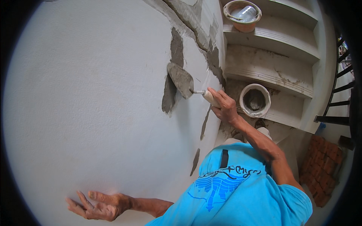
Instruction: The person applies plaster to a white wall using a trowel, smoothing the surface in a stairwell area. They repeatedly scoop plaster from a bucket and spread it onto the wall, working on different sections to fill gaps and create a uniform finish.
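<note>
My right hand is closed round the pale handle of a trowel. The trowel's broad, mortar-smeared blade lies over a grey mortar patch on the white wall, its tip toward the upper left. Whether the blade presses on the wall or hovers just off it, I cannot tell. Down at the lower left, my left hand rests by the wall, fingers spread and holding nothing. A longer grey patch runs above the blade, and a dark crack slants across the wall beside it.
White steps rise along the wall on the right. A white bucket with grey mortar stands on a lower step; an orange tub holding a clear container sits higher up. Red bricks are stacked at the right, below a dark railing.
</note>
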`<action>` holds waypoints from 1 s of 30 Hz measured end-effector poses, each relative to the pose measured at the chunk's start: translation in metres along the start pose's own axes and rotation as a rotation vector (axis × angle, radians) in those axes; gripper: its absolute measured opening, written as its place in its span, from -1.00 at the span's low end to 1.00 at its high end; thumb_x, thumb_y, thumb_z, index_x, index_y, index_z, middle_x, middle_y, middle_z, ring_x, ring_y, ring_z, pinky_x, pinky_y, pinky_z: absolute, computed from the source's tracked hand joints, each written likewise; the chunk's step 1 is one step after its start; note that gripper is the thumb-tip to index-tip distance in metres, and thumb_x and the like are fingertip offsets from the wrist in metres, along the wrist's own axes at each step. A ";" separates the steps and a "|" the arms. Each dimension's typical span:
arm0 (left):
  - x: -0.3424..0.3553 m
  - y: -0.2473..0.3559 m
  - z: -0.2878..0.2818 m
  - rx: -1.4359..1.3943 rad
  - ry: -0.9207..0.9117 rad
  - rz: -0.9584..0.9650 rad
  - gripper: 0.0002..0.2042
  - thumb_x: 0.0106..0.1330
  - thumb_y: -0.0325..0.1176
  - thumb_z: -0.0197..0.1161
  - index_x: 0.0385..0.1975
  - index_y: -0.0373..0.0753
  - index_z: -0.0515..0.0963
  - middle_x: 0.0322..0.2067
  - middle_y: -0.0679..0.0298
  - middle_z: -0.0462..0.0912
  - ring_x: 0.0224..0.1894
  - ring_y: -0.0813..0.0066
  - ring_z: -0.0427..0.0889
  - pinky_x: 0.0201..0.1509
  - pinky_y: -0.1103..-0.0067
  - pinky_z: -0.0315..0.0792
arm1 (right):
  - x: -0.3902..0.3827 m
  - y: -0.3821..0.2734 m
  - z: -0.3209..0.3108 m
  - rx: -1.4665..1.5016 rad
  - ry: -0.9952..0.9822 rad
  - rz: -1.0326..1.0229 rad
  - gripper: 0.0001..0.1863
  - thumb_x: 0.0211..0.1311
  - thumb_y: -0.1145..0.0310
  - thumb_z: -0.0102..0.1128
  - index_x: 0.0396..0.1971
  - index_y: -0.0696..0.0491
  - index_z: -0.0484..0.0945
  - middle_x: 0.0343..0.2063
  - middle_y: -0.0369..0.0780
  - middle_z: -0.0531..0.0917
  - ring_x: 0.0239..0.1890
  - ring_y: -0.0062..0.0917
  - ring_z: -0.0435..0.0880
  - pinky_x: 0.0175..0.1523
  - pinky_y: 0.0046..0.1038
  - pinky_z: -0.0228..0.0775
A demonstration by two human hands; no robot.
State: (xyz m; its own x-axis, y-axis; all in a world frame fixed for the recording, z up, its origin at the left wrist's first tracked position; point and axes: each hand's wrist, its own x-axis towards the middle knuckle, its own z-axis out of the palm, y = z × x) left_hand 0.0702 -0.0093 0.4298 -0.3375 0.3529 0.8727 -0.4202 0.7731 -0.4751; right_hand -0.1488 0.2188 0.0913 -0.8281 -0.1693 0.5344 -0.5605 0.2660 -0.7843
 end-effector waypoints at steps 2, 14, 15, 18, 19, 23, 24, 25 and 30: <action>0.001 0.000 0.000 -0.013 0.003 -0.013 -0.81 0.47 -0.40 0.16 -0.02 -0.30 0.57 0.28 -0.17 0.42 0.27 0.04 0.55 0.27 -0.03 0.52 | 0.001 0.003 -0.004 0.020 0.026 -0.003 -0.11 -0.24 0.66 0.27 0.31 -0.04 0.44 -0.28 -0.13 0.59 -0.30 -0.20 0.65 -0.18 -0.28 0.56; 0.003 -0.009 -0.001 0.100 -0.003 0.068 -0.88 0.47 -0.43 0.19 -0.07 -0.19 0.56 0.28 -0.10 0.44 0.12 0.07 0.68 -0.04 0.17 0.74 | 0.063 0.021 -0.006 -0.035 0.114 -0.033 -0.11 -0.22 0.66 0.26 0.31 -0.08 0.42 -0.28 -0.16 0.58 -0.27 -0.18 0.64 -0.18 -0.25 0.54; 0.003 -0.010 -0.001 0.103 -0.008 0.082 -0.87 0.47 -0.44 0.19 -0.05 -0.19 0.56 0.28 -0.10 0.44 0.12 0.06 0.68 -0.04 0.17 0.74 | 0.052 0.021 -0.006 -0.053 0.091 -0.031 -0.11 -0.23 0.66 0.26 0.31 -0.09 0.42 -0.28 -0.16 0.58 -0.27 -0.19 0.65 -0.18 -0.25 0.55; 0.002 -0.015 -0.002 0.097 -0.008 0.126 -0.83 0.47 -0.47 0.19 0.00 -0.19 0.55 0.28 -0.10 0.43 0.12 0.04 0.68 -0.03 0.16 0.74 | 0.026 0.016 -0.010 -0.008 0.037 -0.039 -0.11 -0.24 0.65 0.26 0.30 -0.10 0.44 -0.26 -0.16 0.60 -0.27 -0.19 0.66 -0.17 -0.26 0.56; 0.002 -0.014 -0.001 0.079 -0.003 0.111 -0.82 0.47 -0.46 0.19 0.01 -0.18 0.55 0.28 -0.10 0.43 0.12 0.04 0.68 -0.03 0.15 0.74 | 0.022 0.015 -0.011 0.024 0.021 -0.044 -0.11 -0.24 0.65 0.27 0.30 -0.10 0.44 -0.26 -0.16 0.61 -0.27 -0.19 0.66 -0.17 -0.27 0.56; 0.001 -0.012 0.000 0.053 0.009 0.094 -0.82 0.47 -0.45 0.19 0.02 -0.17 0.55 0.28 -0.09 0.43 0.12 0.04 0.68 -0.02 0.15 0.73 | 0.042 0.013 -0.012 0.025 0.117 -0.023 -0.11 -0.24 0.66 0.26 0.30 -0.08 0.44 -0.26 -0.14 0.61 -0.27 -0.22 0.67 -0.16 -0.29 0.56; 0.002 -0.012 0.000 0.061 0.010 0.101 -0.82 0.47 -0.44 0.19 0.01 -0.17 0.55 0.28 -0.09 0.43 0.12 0.05 0.68 -0.02 0.15 0.73 | 0.052 0.013 -0.012 0.025 0.127 -0.023 -0.11 -0.24 0.66 0.26 0.30 -0.08 0.44 -0.26 -0.14 0.61 -0.27 -0.22 0.66 -0.16 -0.28 0.56; 0.002 -0.012 0.000 0.071 0.007 0.094 -0.83 0.47 -0.44 0.19 0.00 -0.18 0.56 0.28 -0.09 0.43 0.12 0.05 0.68 -0.02 0.16 0.73 | 0.063 0.013 -0.013 0.022 0.138 -0.022 -0.11 -0.23 0.66 0.26 0.30 -0.08 0.43 -0.26 -0.14 0.61 -0.27 -0.22 0.66 -0.16 -0.28 0.56; 0.002 -0.010 -0.001 0.118 -0.023 0.074 -0.88 0.47 -0.44 0.19 -0.08 -0.21 0.59 0.28 -0.10 0.44 0.11 0.07 0.69 -0.02 0.17 0.74 | 0.071 0.024 -0.010 0.000 0.093 -0.033 -0.11 -0.23 0.67 0.26 0.30 -0.09 0.45 -0.26 -0.16 0.61 -0.28 -0.23 0.65 -0.16 -0.28 0.56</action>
State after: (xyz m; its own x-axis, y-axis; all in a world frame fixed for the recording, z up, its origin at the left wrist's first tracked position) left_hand 0.0747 -0.0152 0.4365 -0.3896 0.3935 0.8327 -0.4895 0.6774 -0.5492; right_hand -0.2211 0.2231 0.1136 -0.8048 -0.0888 0.5869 -0.5873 0.2621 -0.7657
